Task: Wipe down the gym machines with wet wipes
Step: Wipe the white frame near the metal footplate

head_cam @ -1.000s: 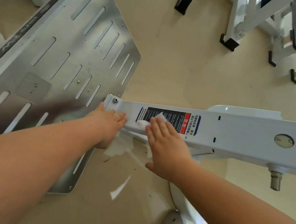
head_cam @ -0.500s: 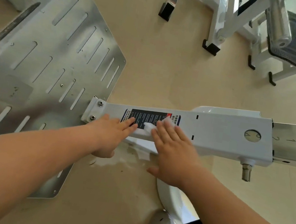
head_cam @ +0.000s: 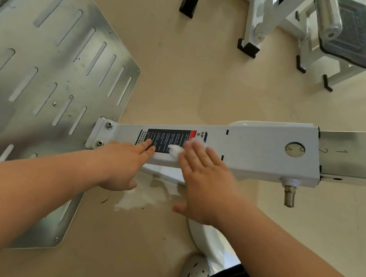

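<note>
A white metal beam of a gym machine runs from left to right across the middle. It carries a black and red warning label. My right hand lies flat on the beam with straight fingers and presses a white wet wipe onto the label; most of the wipe is hidden under the fingers. My left hand rests on the beam's near edge left of the wipe, its fingertips touching the label.
A slotted steel footplate is bolted to the beam's left end. A chrome sliding rail leaves the beam at the right, with a pin knob underneath. Another white machine with a black footpad stands on the beige floor behind.
Both hands have slid to the right along the beam. The right hand has carried the wipe across the label towards its red right end.
</note>
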The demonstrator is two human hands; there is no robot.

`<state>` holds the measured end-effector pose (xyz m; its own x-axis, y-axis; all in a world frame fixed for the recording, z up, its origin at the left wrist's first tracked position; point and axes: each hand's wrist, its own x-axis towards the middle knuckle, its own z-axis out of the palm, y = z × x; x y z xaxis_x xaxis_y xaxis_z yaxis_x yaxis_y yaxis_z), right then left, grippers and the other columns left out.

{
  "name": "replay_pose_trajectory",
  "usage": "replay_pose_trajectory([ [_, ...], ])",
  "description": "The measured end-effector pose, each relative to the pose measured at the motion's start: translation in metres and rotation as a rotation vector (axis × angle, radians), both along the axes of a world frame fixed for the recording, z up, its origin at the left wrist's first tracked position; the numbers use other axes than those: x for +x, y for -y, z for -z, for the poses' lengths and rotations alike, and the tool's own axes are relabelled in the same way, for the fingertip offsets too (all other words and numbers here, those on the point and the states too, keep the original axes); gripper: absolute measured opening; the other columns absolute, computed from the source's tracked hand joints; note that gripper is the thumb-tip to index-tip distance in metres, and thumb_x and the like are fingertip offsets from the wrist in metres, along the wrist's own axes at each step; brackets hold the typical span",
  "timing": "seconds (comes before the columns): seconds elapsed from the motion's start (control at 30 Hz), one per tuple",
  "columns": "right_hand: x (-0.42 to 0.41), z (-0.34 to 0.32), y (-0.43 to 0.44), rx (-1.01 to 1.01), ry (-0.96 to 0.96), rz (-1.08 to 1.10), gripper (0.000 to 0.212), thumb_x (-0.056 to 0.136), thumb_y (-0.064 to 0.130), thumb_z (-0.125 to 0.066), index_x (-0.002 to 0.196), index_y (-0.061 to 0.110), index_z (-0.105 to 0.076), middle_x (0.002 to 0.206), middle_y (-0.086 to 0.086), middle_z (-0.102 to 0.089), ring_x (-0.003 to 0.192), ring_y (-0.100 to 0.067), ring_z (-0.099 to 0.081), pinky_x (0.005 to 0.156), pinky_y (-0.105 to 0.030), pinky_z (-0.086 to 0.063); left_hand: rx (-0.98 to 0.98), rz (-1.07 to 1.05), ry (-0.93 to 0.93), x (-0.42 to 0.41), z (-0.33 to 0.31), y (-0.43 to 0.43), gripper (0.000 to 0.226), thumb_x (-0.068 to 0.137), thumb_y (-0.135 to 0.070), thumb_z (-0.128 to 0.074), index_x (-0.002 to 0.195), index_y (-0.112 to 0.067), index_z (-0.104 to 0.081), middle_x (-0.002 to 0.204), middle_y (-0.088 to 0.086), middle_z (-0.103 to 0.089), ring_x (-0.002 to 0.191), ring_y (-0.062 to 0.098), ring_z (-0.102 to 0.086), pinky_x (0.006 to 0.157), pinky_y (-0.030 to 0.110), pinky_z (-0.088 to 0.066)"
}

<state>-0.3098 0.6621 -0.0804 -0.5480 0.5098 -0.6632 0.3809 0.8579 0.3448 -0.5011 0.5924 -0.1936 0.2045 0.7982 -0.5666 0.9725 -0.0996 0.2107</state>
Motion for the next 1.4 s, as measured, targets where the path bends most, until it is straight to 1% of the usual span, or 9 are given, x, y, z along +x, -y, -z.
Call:
replay_pose_trajectory([
  [0.13, 0.012, -0.042, -0.038, 0.244, -0.105, 0.303, 0.114, 0.090, 0.081, -0.037, 0.161, 0.007, 0.013, 0.167, -0.018, 0.022, 0.155, -0.032, 0.021, 0.127, -0.047, 0.009, -0.021, -0.016, 0.016, -0.002, -0.006, 0.000, 0.098, 0.095, -0.054, -0.052, 0.159, -0.023, 0.015, 0.167, 0.001, 0.020, 0.147, 0.026, -0.032, 0.113, 0.044, -0.039],
  [0.2, 0.015, -0.046, -0.043, 0.288, -0.106, 0.344, 0.116, 0.089, 0.082, -0.037, 0.161, 0.005, 0.013, 0.166, -0.021, 0.024, 0.154, -0.035, 0.023, 0.127, -0.049, 0.009, -0.013, -0.043, 0.040, -0.002, -0.011, 0.000, 0.100, 0.095, -0.054, -0.054, 0.159, -0.024, 0.015, 0.167, -0.001, 0.021, 0.148, 0.025, -0.032, 0.112, 0.044, -0.040],
  [0.4, -0.007, -0.003, -0.003, -0.082, -0.032, 0.009, 0.110, 0.091, 0.081, -0.037, 0.163, 0.013, 0.010, 0.168, -0.013, 0.024, 0.154, -0.031, 0.027, 0.126, -0.049, 0.010, -0.070, -0.147, 0.124, 0.010, -0.013, 0.000, 0.105, 0.095, -0.055, -0.056, 0.158, -0.017, 0.020, 0.164, 0.002, 0.029, 0.145, 0.024, -0.037, 0.109, 0.036, -0.038],
  [0.63, -0.002, -0.041, -0.052, 0.196, -0.098, 0.292, 0.116, 0.087, 0.086, -0.035, 0.162, 0.006, 0.003, 0.168, -0.024, 0.011, 0.157, -0.038, 0.011, 0.128, -0.050, 0.002, -0.064, -0.166, 0.143, 0.017, -0.015, -0.001, 0.106, 0.094, -0.056, -0.056, 0.159, -0.017, 0.017, 0.166, 0.003, 0.024, 0.144, 0.024, -0.039, 0.108, 0.035, -0.040],
  [0.77, -0.016, -0.011, -0.025, 0.025, -0.078, 0.133, 0.110, 0.089, 0.080, -0.042, 0.164, 0.015, 0.005, 0.168, -0.021, 0.017, 0.155, -0.039, 0.018, 0.127, -0.052, 0.006, -0.083, -0.234, 0.198, 0.017, -0.015, -0.002, 0.107, 0.092, -0.060, -0.057, 0.160, -0.017, 0.015, 0.167, 0.002, 0.021, 0.151, 0.023, -0.028, 0.114, 0.034, -0.034],
  [0.9, -0.022, 0.020, -0.009, -0.027, 0.024, -0.046, 0.097, 0.095, 0.074, -0.038, 0.162, 0.028, 0.016, 0.163, -0.023, 0.028, 0.151, -0.042, 0.028, 0.125, -0.055, 0.010, -0.027, -0.116, 0.033, 0.016, -0.013, 0.000, 0.107, 0.092, -0.058, -0.056, 0.159, -0.018, 0.017, 0.167, 0.005, 0.022, 0.143, 0.028, -0.037, 0.108, 0.041, -0.040],
  [1.13, -0.026, -0.006, -0.047, 0.189, -0.048, 0.220, 0.105, 0.094, 0.079, -0.026, 0.162, 0.006, 0.006, 0.168, -0.023, 0.014, 0.155, -0.040, 0.017, 0.127, -0.052, 0.006, -0.004, -0.050, 0.015, 0.010, -0.015, 0.006, 0.105, 0.093, -0.056, -0.055, 0.159, -0.019, 0.018, 0.165, 0.005, 0.026, 0.141, 0.030, -0.038, 0.106, 0.043, -0.042],
  [1.3, -0.018, 0.019, -0.002, -0.025, 0.025, -0.097, 0.102, 0.095, 0.078, -0.022, 0.162, 0.008, 0.011, 0.167, -0.017, 0.022, 0.154, -0.034, 0.025, 0.126, -0.049, 0.011, 0.059, -0.061, 0.068, 0.012, -0.014, 0.006, 0.107, 0.092, -0.057, -0.056, 0.158, -0.018, 0.018, 0.166, 0.004, 0.025, 0.146, 0.028, -0.032, 0.109, 0.044, -0.042],
  [1.4, -0.012, 0.005, -0.009, 0.067, 0.035, -0.032, 0.101, 0.096, 0.077, -0.020, 0.161, 0.007, 0.011, 0.167, -0.017, 0.023, 0.154, -0.033, 0.025, 0.126, -0.048, 0.011, 0.087, -0.107, 0.089, 0.021, -0.011, 0.003, 0.105, 0.091, -0.057, -0.055, 0.159, -0.015, 0.014, 0.166, 0.007, 0.024, 0.145, 0.031, -0.033, 0.107, 0.048, -0.043],
])
